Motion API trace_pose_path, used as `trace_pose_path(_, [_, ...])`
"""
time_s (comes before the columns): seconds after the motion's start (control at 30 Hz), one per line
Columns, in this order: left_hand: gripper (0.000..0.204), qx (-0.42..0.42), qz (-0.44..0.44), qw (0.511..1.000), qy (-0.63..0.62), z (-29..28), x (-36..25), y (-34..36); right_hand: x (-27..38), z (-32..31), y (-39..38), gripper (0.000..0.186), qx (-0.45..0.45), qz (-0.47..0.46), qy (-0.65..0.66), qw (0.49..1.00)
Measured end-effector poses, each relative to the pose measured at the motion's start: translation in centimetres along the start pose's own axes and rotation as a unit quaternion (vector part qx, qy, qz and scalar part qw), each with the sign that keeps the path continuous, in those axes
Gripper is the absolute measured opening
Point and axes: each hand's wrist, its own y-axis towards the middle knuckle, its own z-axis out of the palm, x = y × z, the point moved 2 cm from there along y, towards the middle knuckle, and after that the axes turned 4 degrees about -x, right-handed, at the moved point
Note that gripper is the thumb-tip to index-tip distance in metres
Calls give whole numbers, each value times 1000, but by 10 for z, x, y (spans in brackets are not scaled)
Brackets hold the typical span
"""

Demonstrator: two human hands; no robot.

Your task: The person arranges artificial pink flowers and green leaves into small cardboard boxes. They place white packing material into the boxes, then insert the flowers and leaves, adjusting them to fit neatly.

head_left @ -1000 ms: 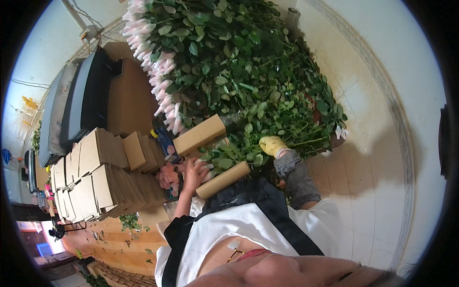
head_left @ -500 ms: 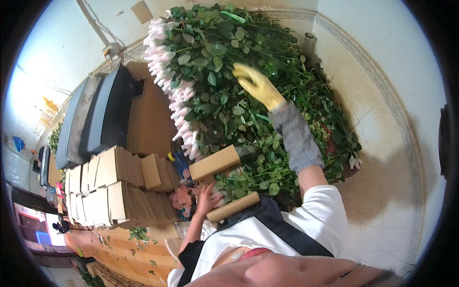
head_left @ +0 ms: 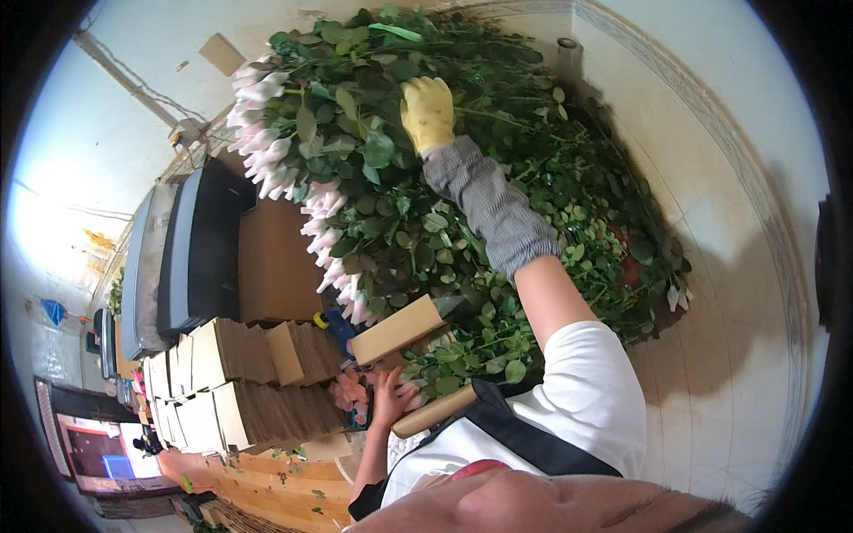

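Yellow-gloved, my right hand [head_left: 427, 115] is closed round rose stems in the upper part of a large heap of leafy roses [head_left: 426, 218]. The stems inside the fist are mostly hidden. Along the heap's left side, the rose buds [head_left: 265, 147] wear pale pink-white sleeves. Bare and low in the view, my left hand [head_left: 387, 401] rests with fingers apart against a few sleeved buds [head_left: 410, 392] of a smaller bunch. That bunch lies between a cardboard block [head_left: 398, 330] and a rolled brown cardboard edge [head_left: 435, 411] by my body.
Stacks of folded cardboard [head_left: 222, 382] stand left of my left hand, with a blue tape dispenser [head_left: 338, 330] and pink flowers [head_left: 349, 391] beside them. Dark grey bins [head_left: 203, 249] stand farther left. Tiled wall [head_left: 711, 293] bounds the right side.
My right hand has moved up and left over the heap, and its spread fingers have closed. The upper sleeved buds have shifted left. My left hand stays by the small bunch.
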Motion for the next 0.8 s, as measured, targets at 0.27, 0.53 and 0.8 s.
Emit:
trace_pose_path(0.27, [63,7,2,1000,2,6,10,-1,45,-125,-138,21,176,-53,159,970])
trace_pose_path(0.53, [63,-1,18,1000,15,4,11,-1,11,-110,-276,23,530,100,66,840])
trace_pose_path(0.8, [62,-13,8,1000,-7,7,17,-9,15,-128,-292,26,536,18,21,844])
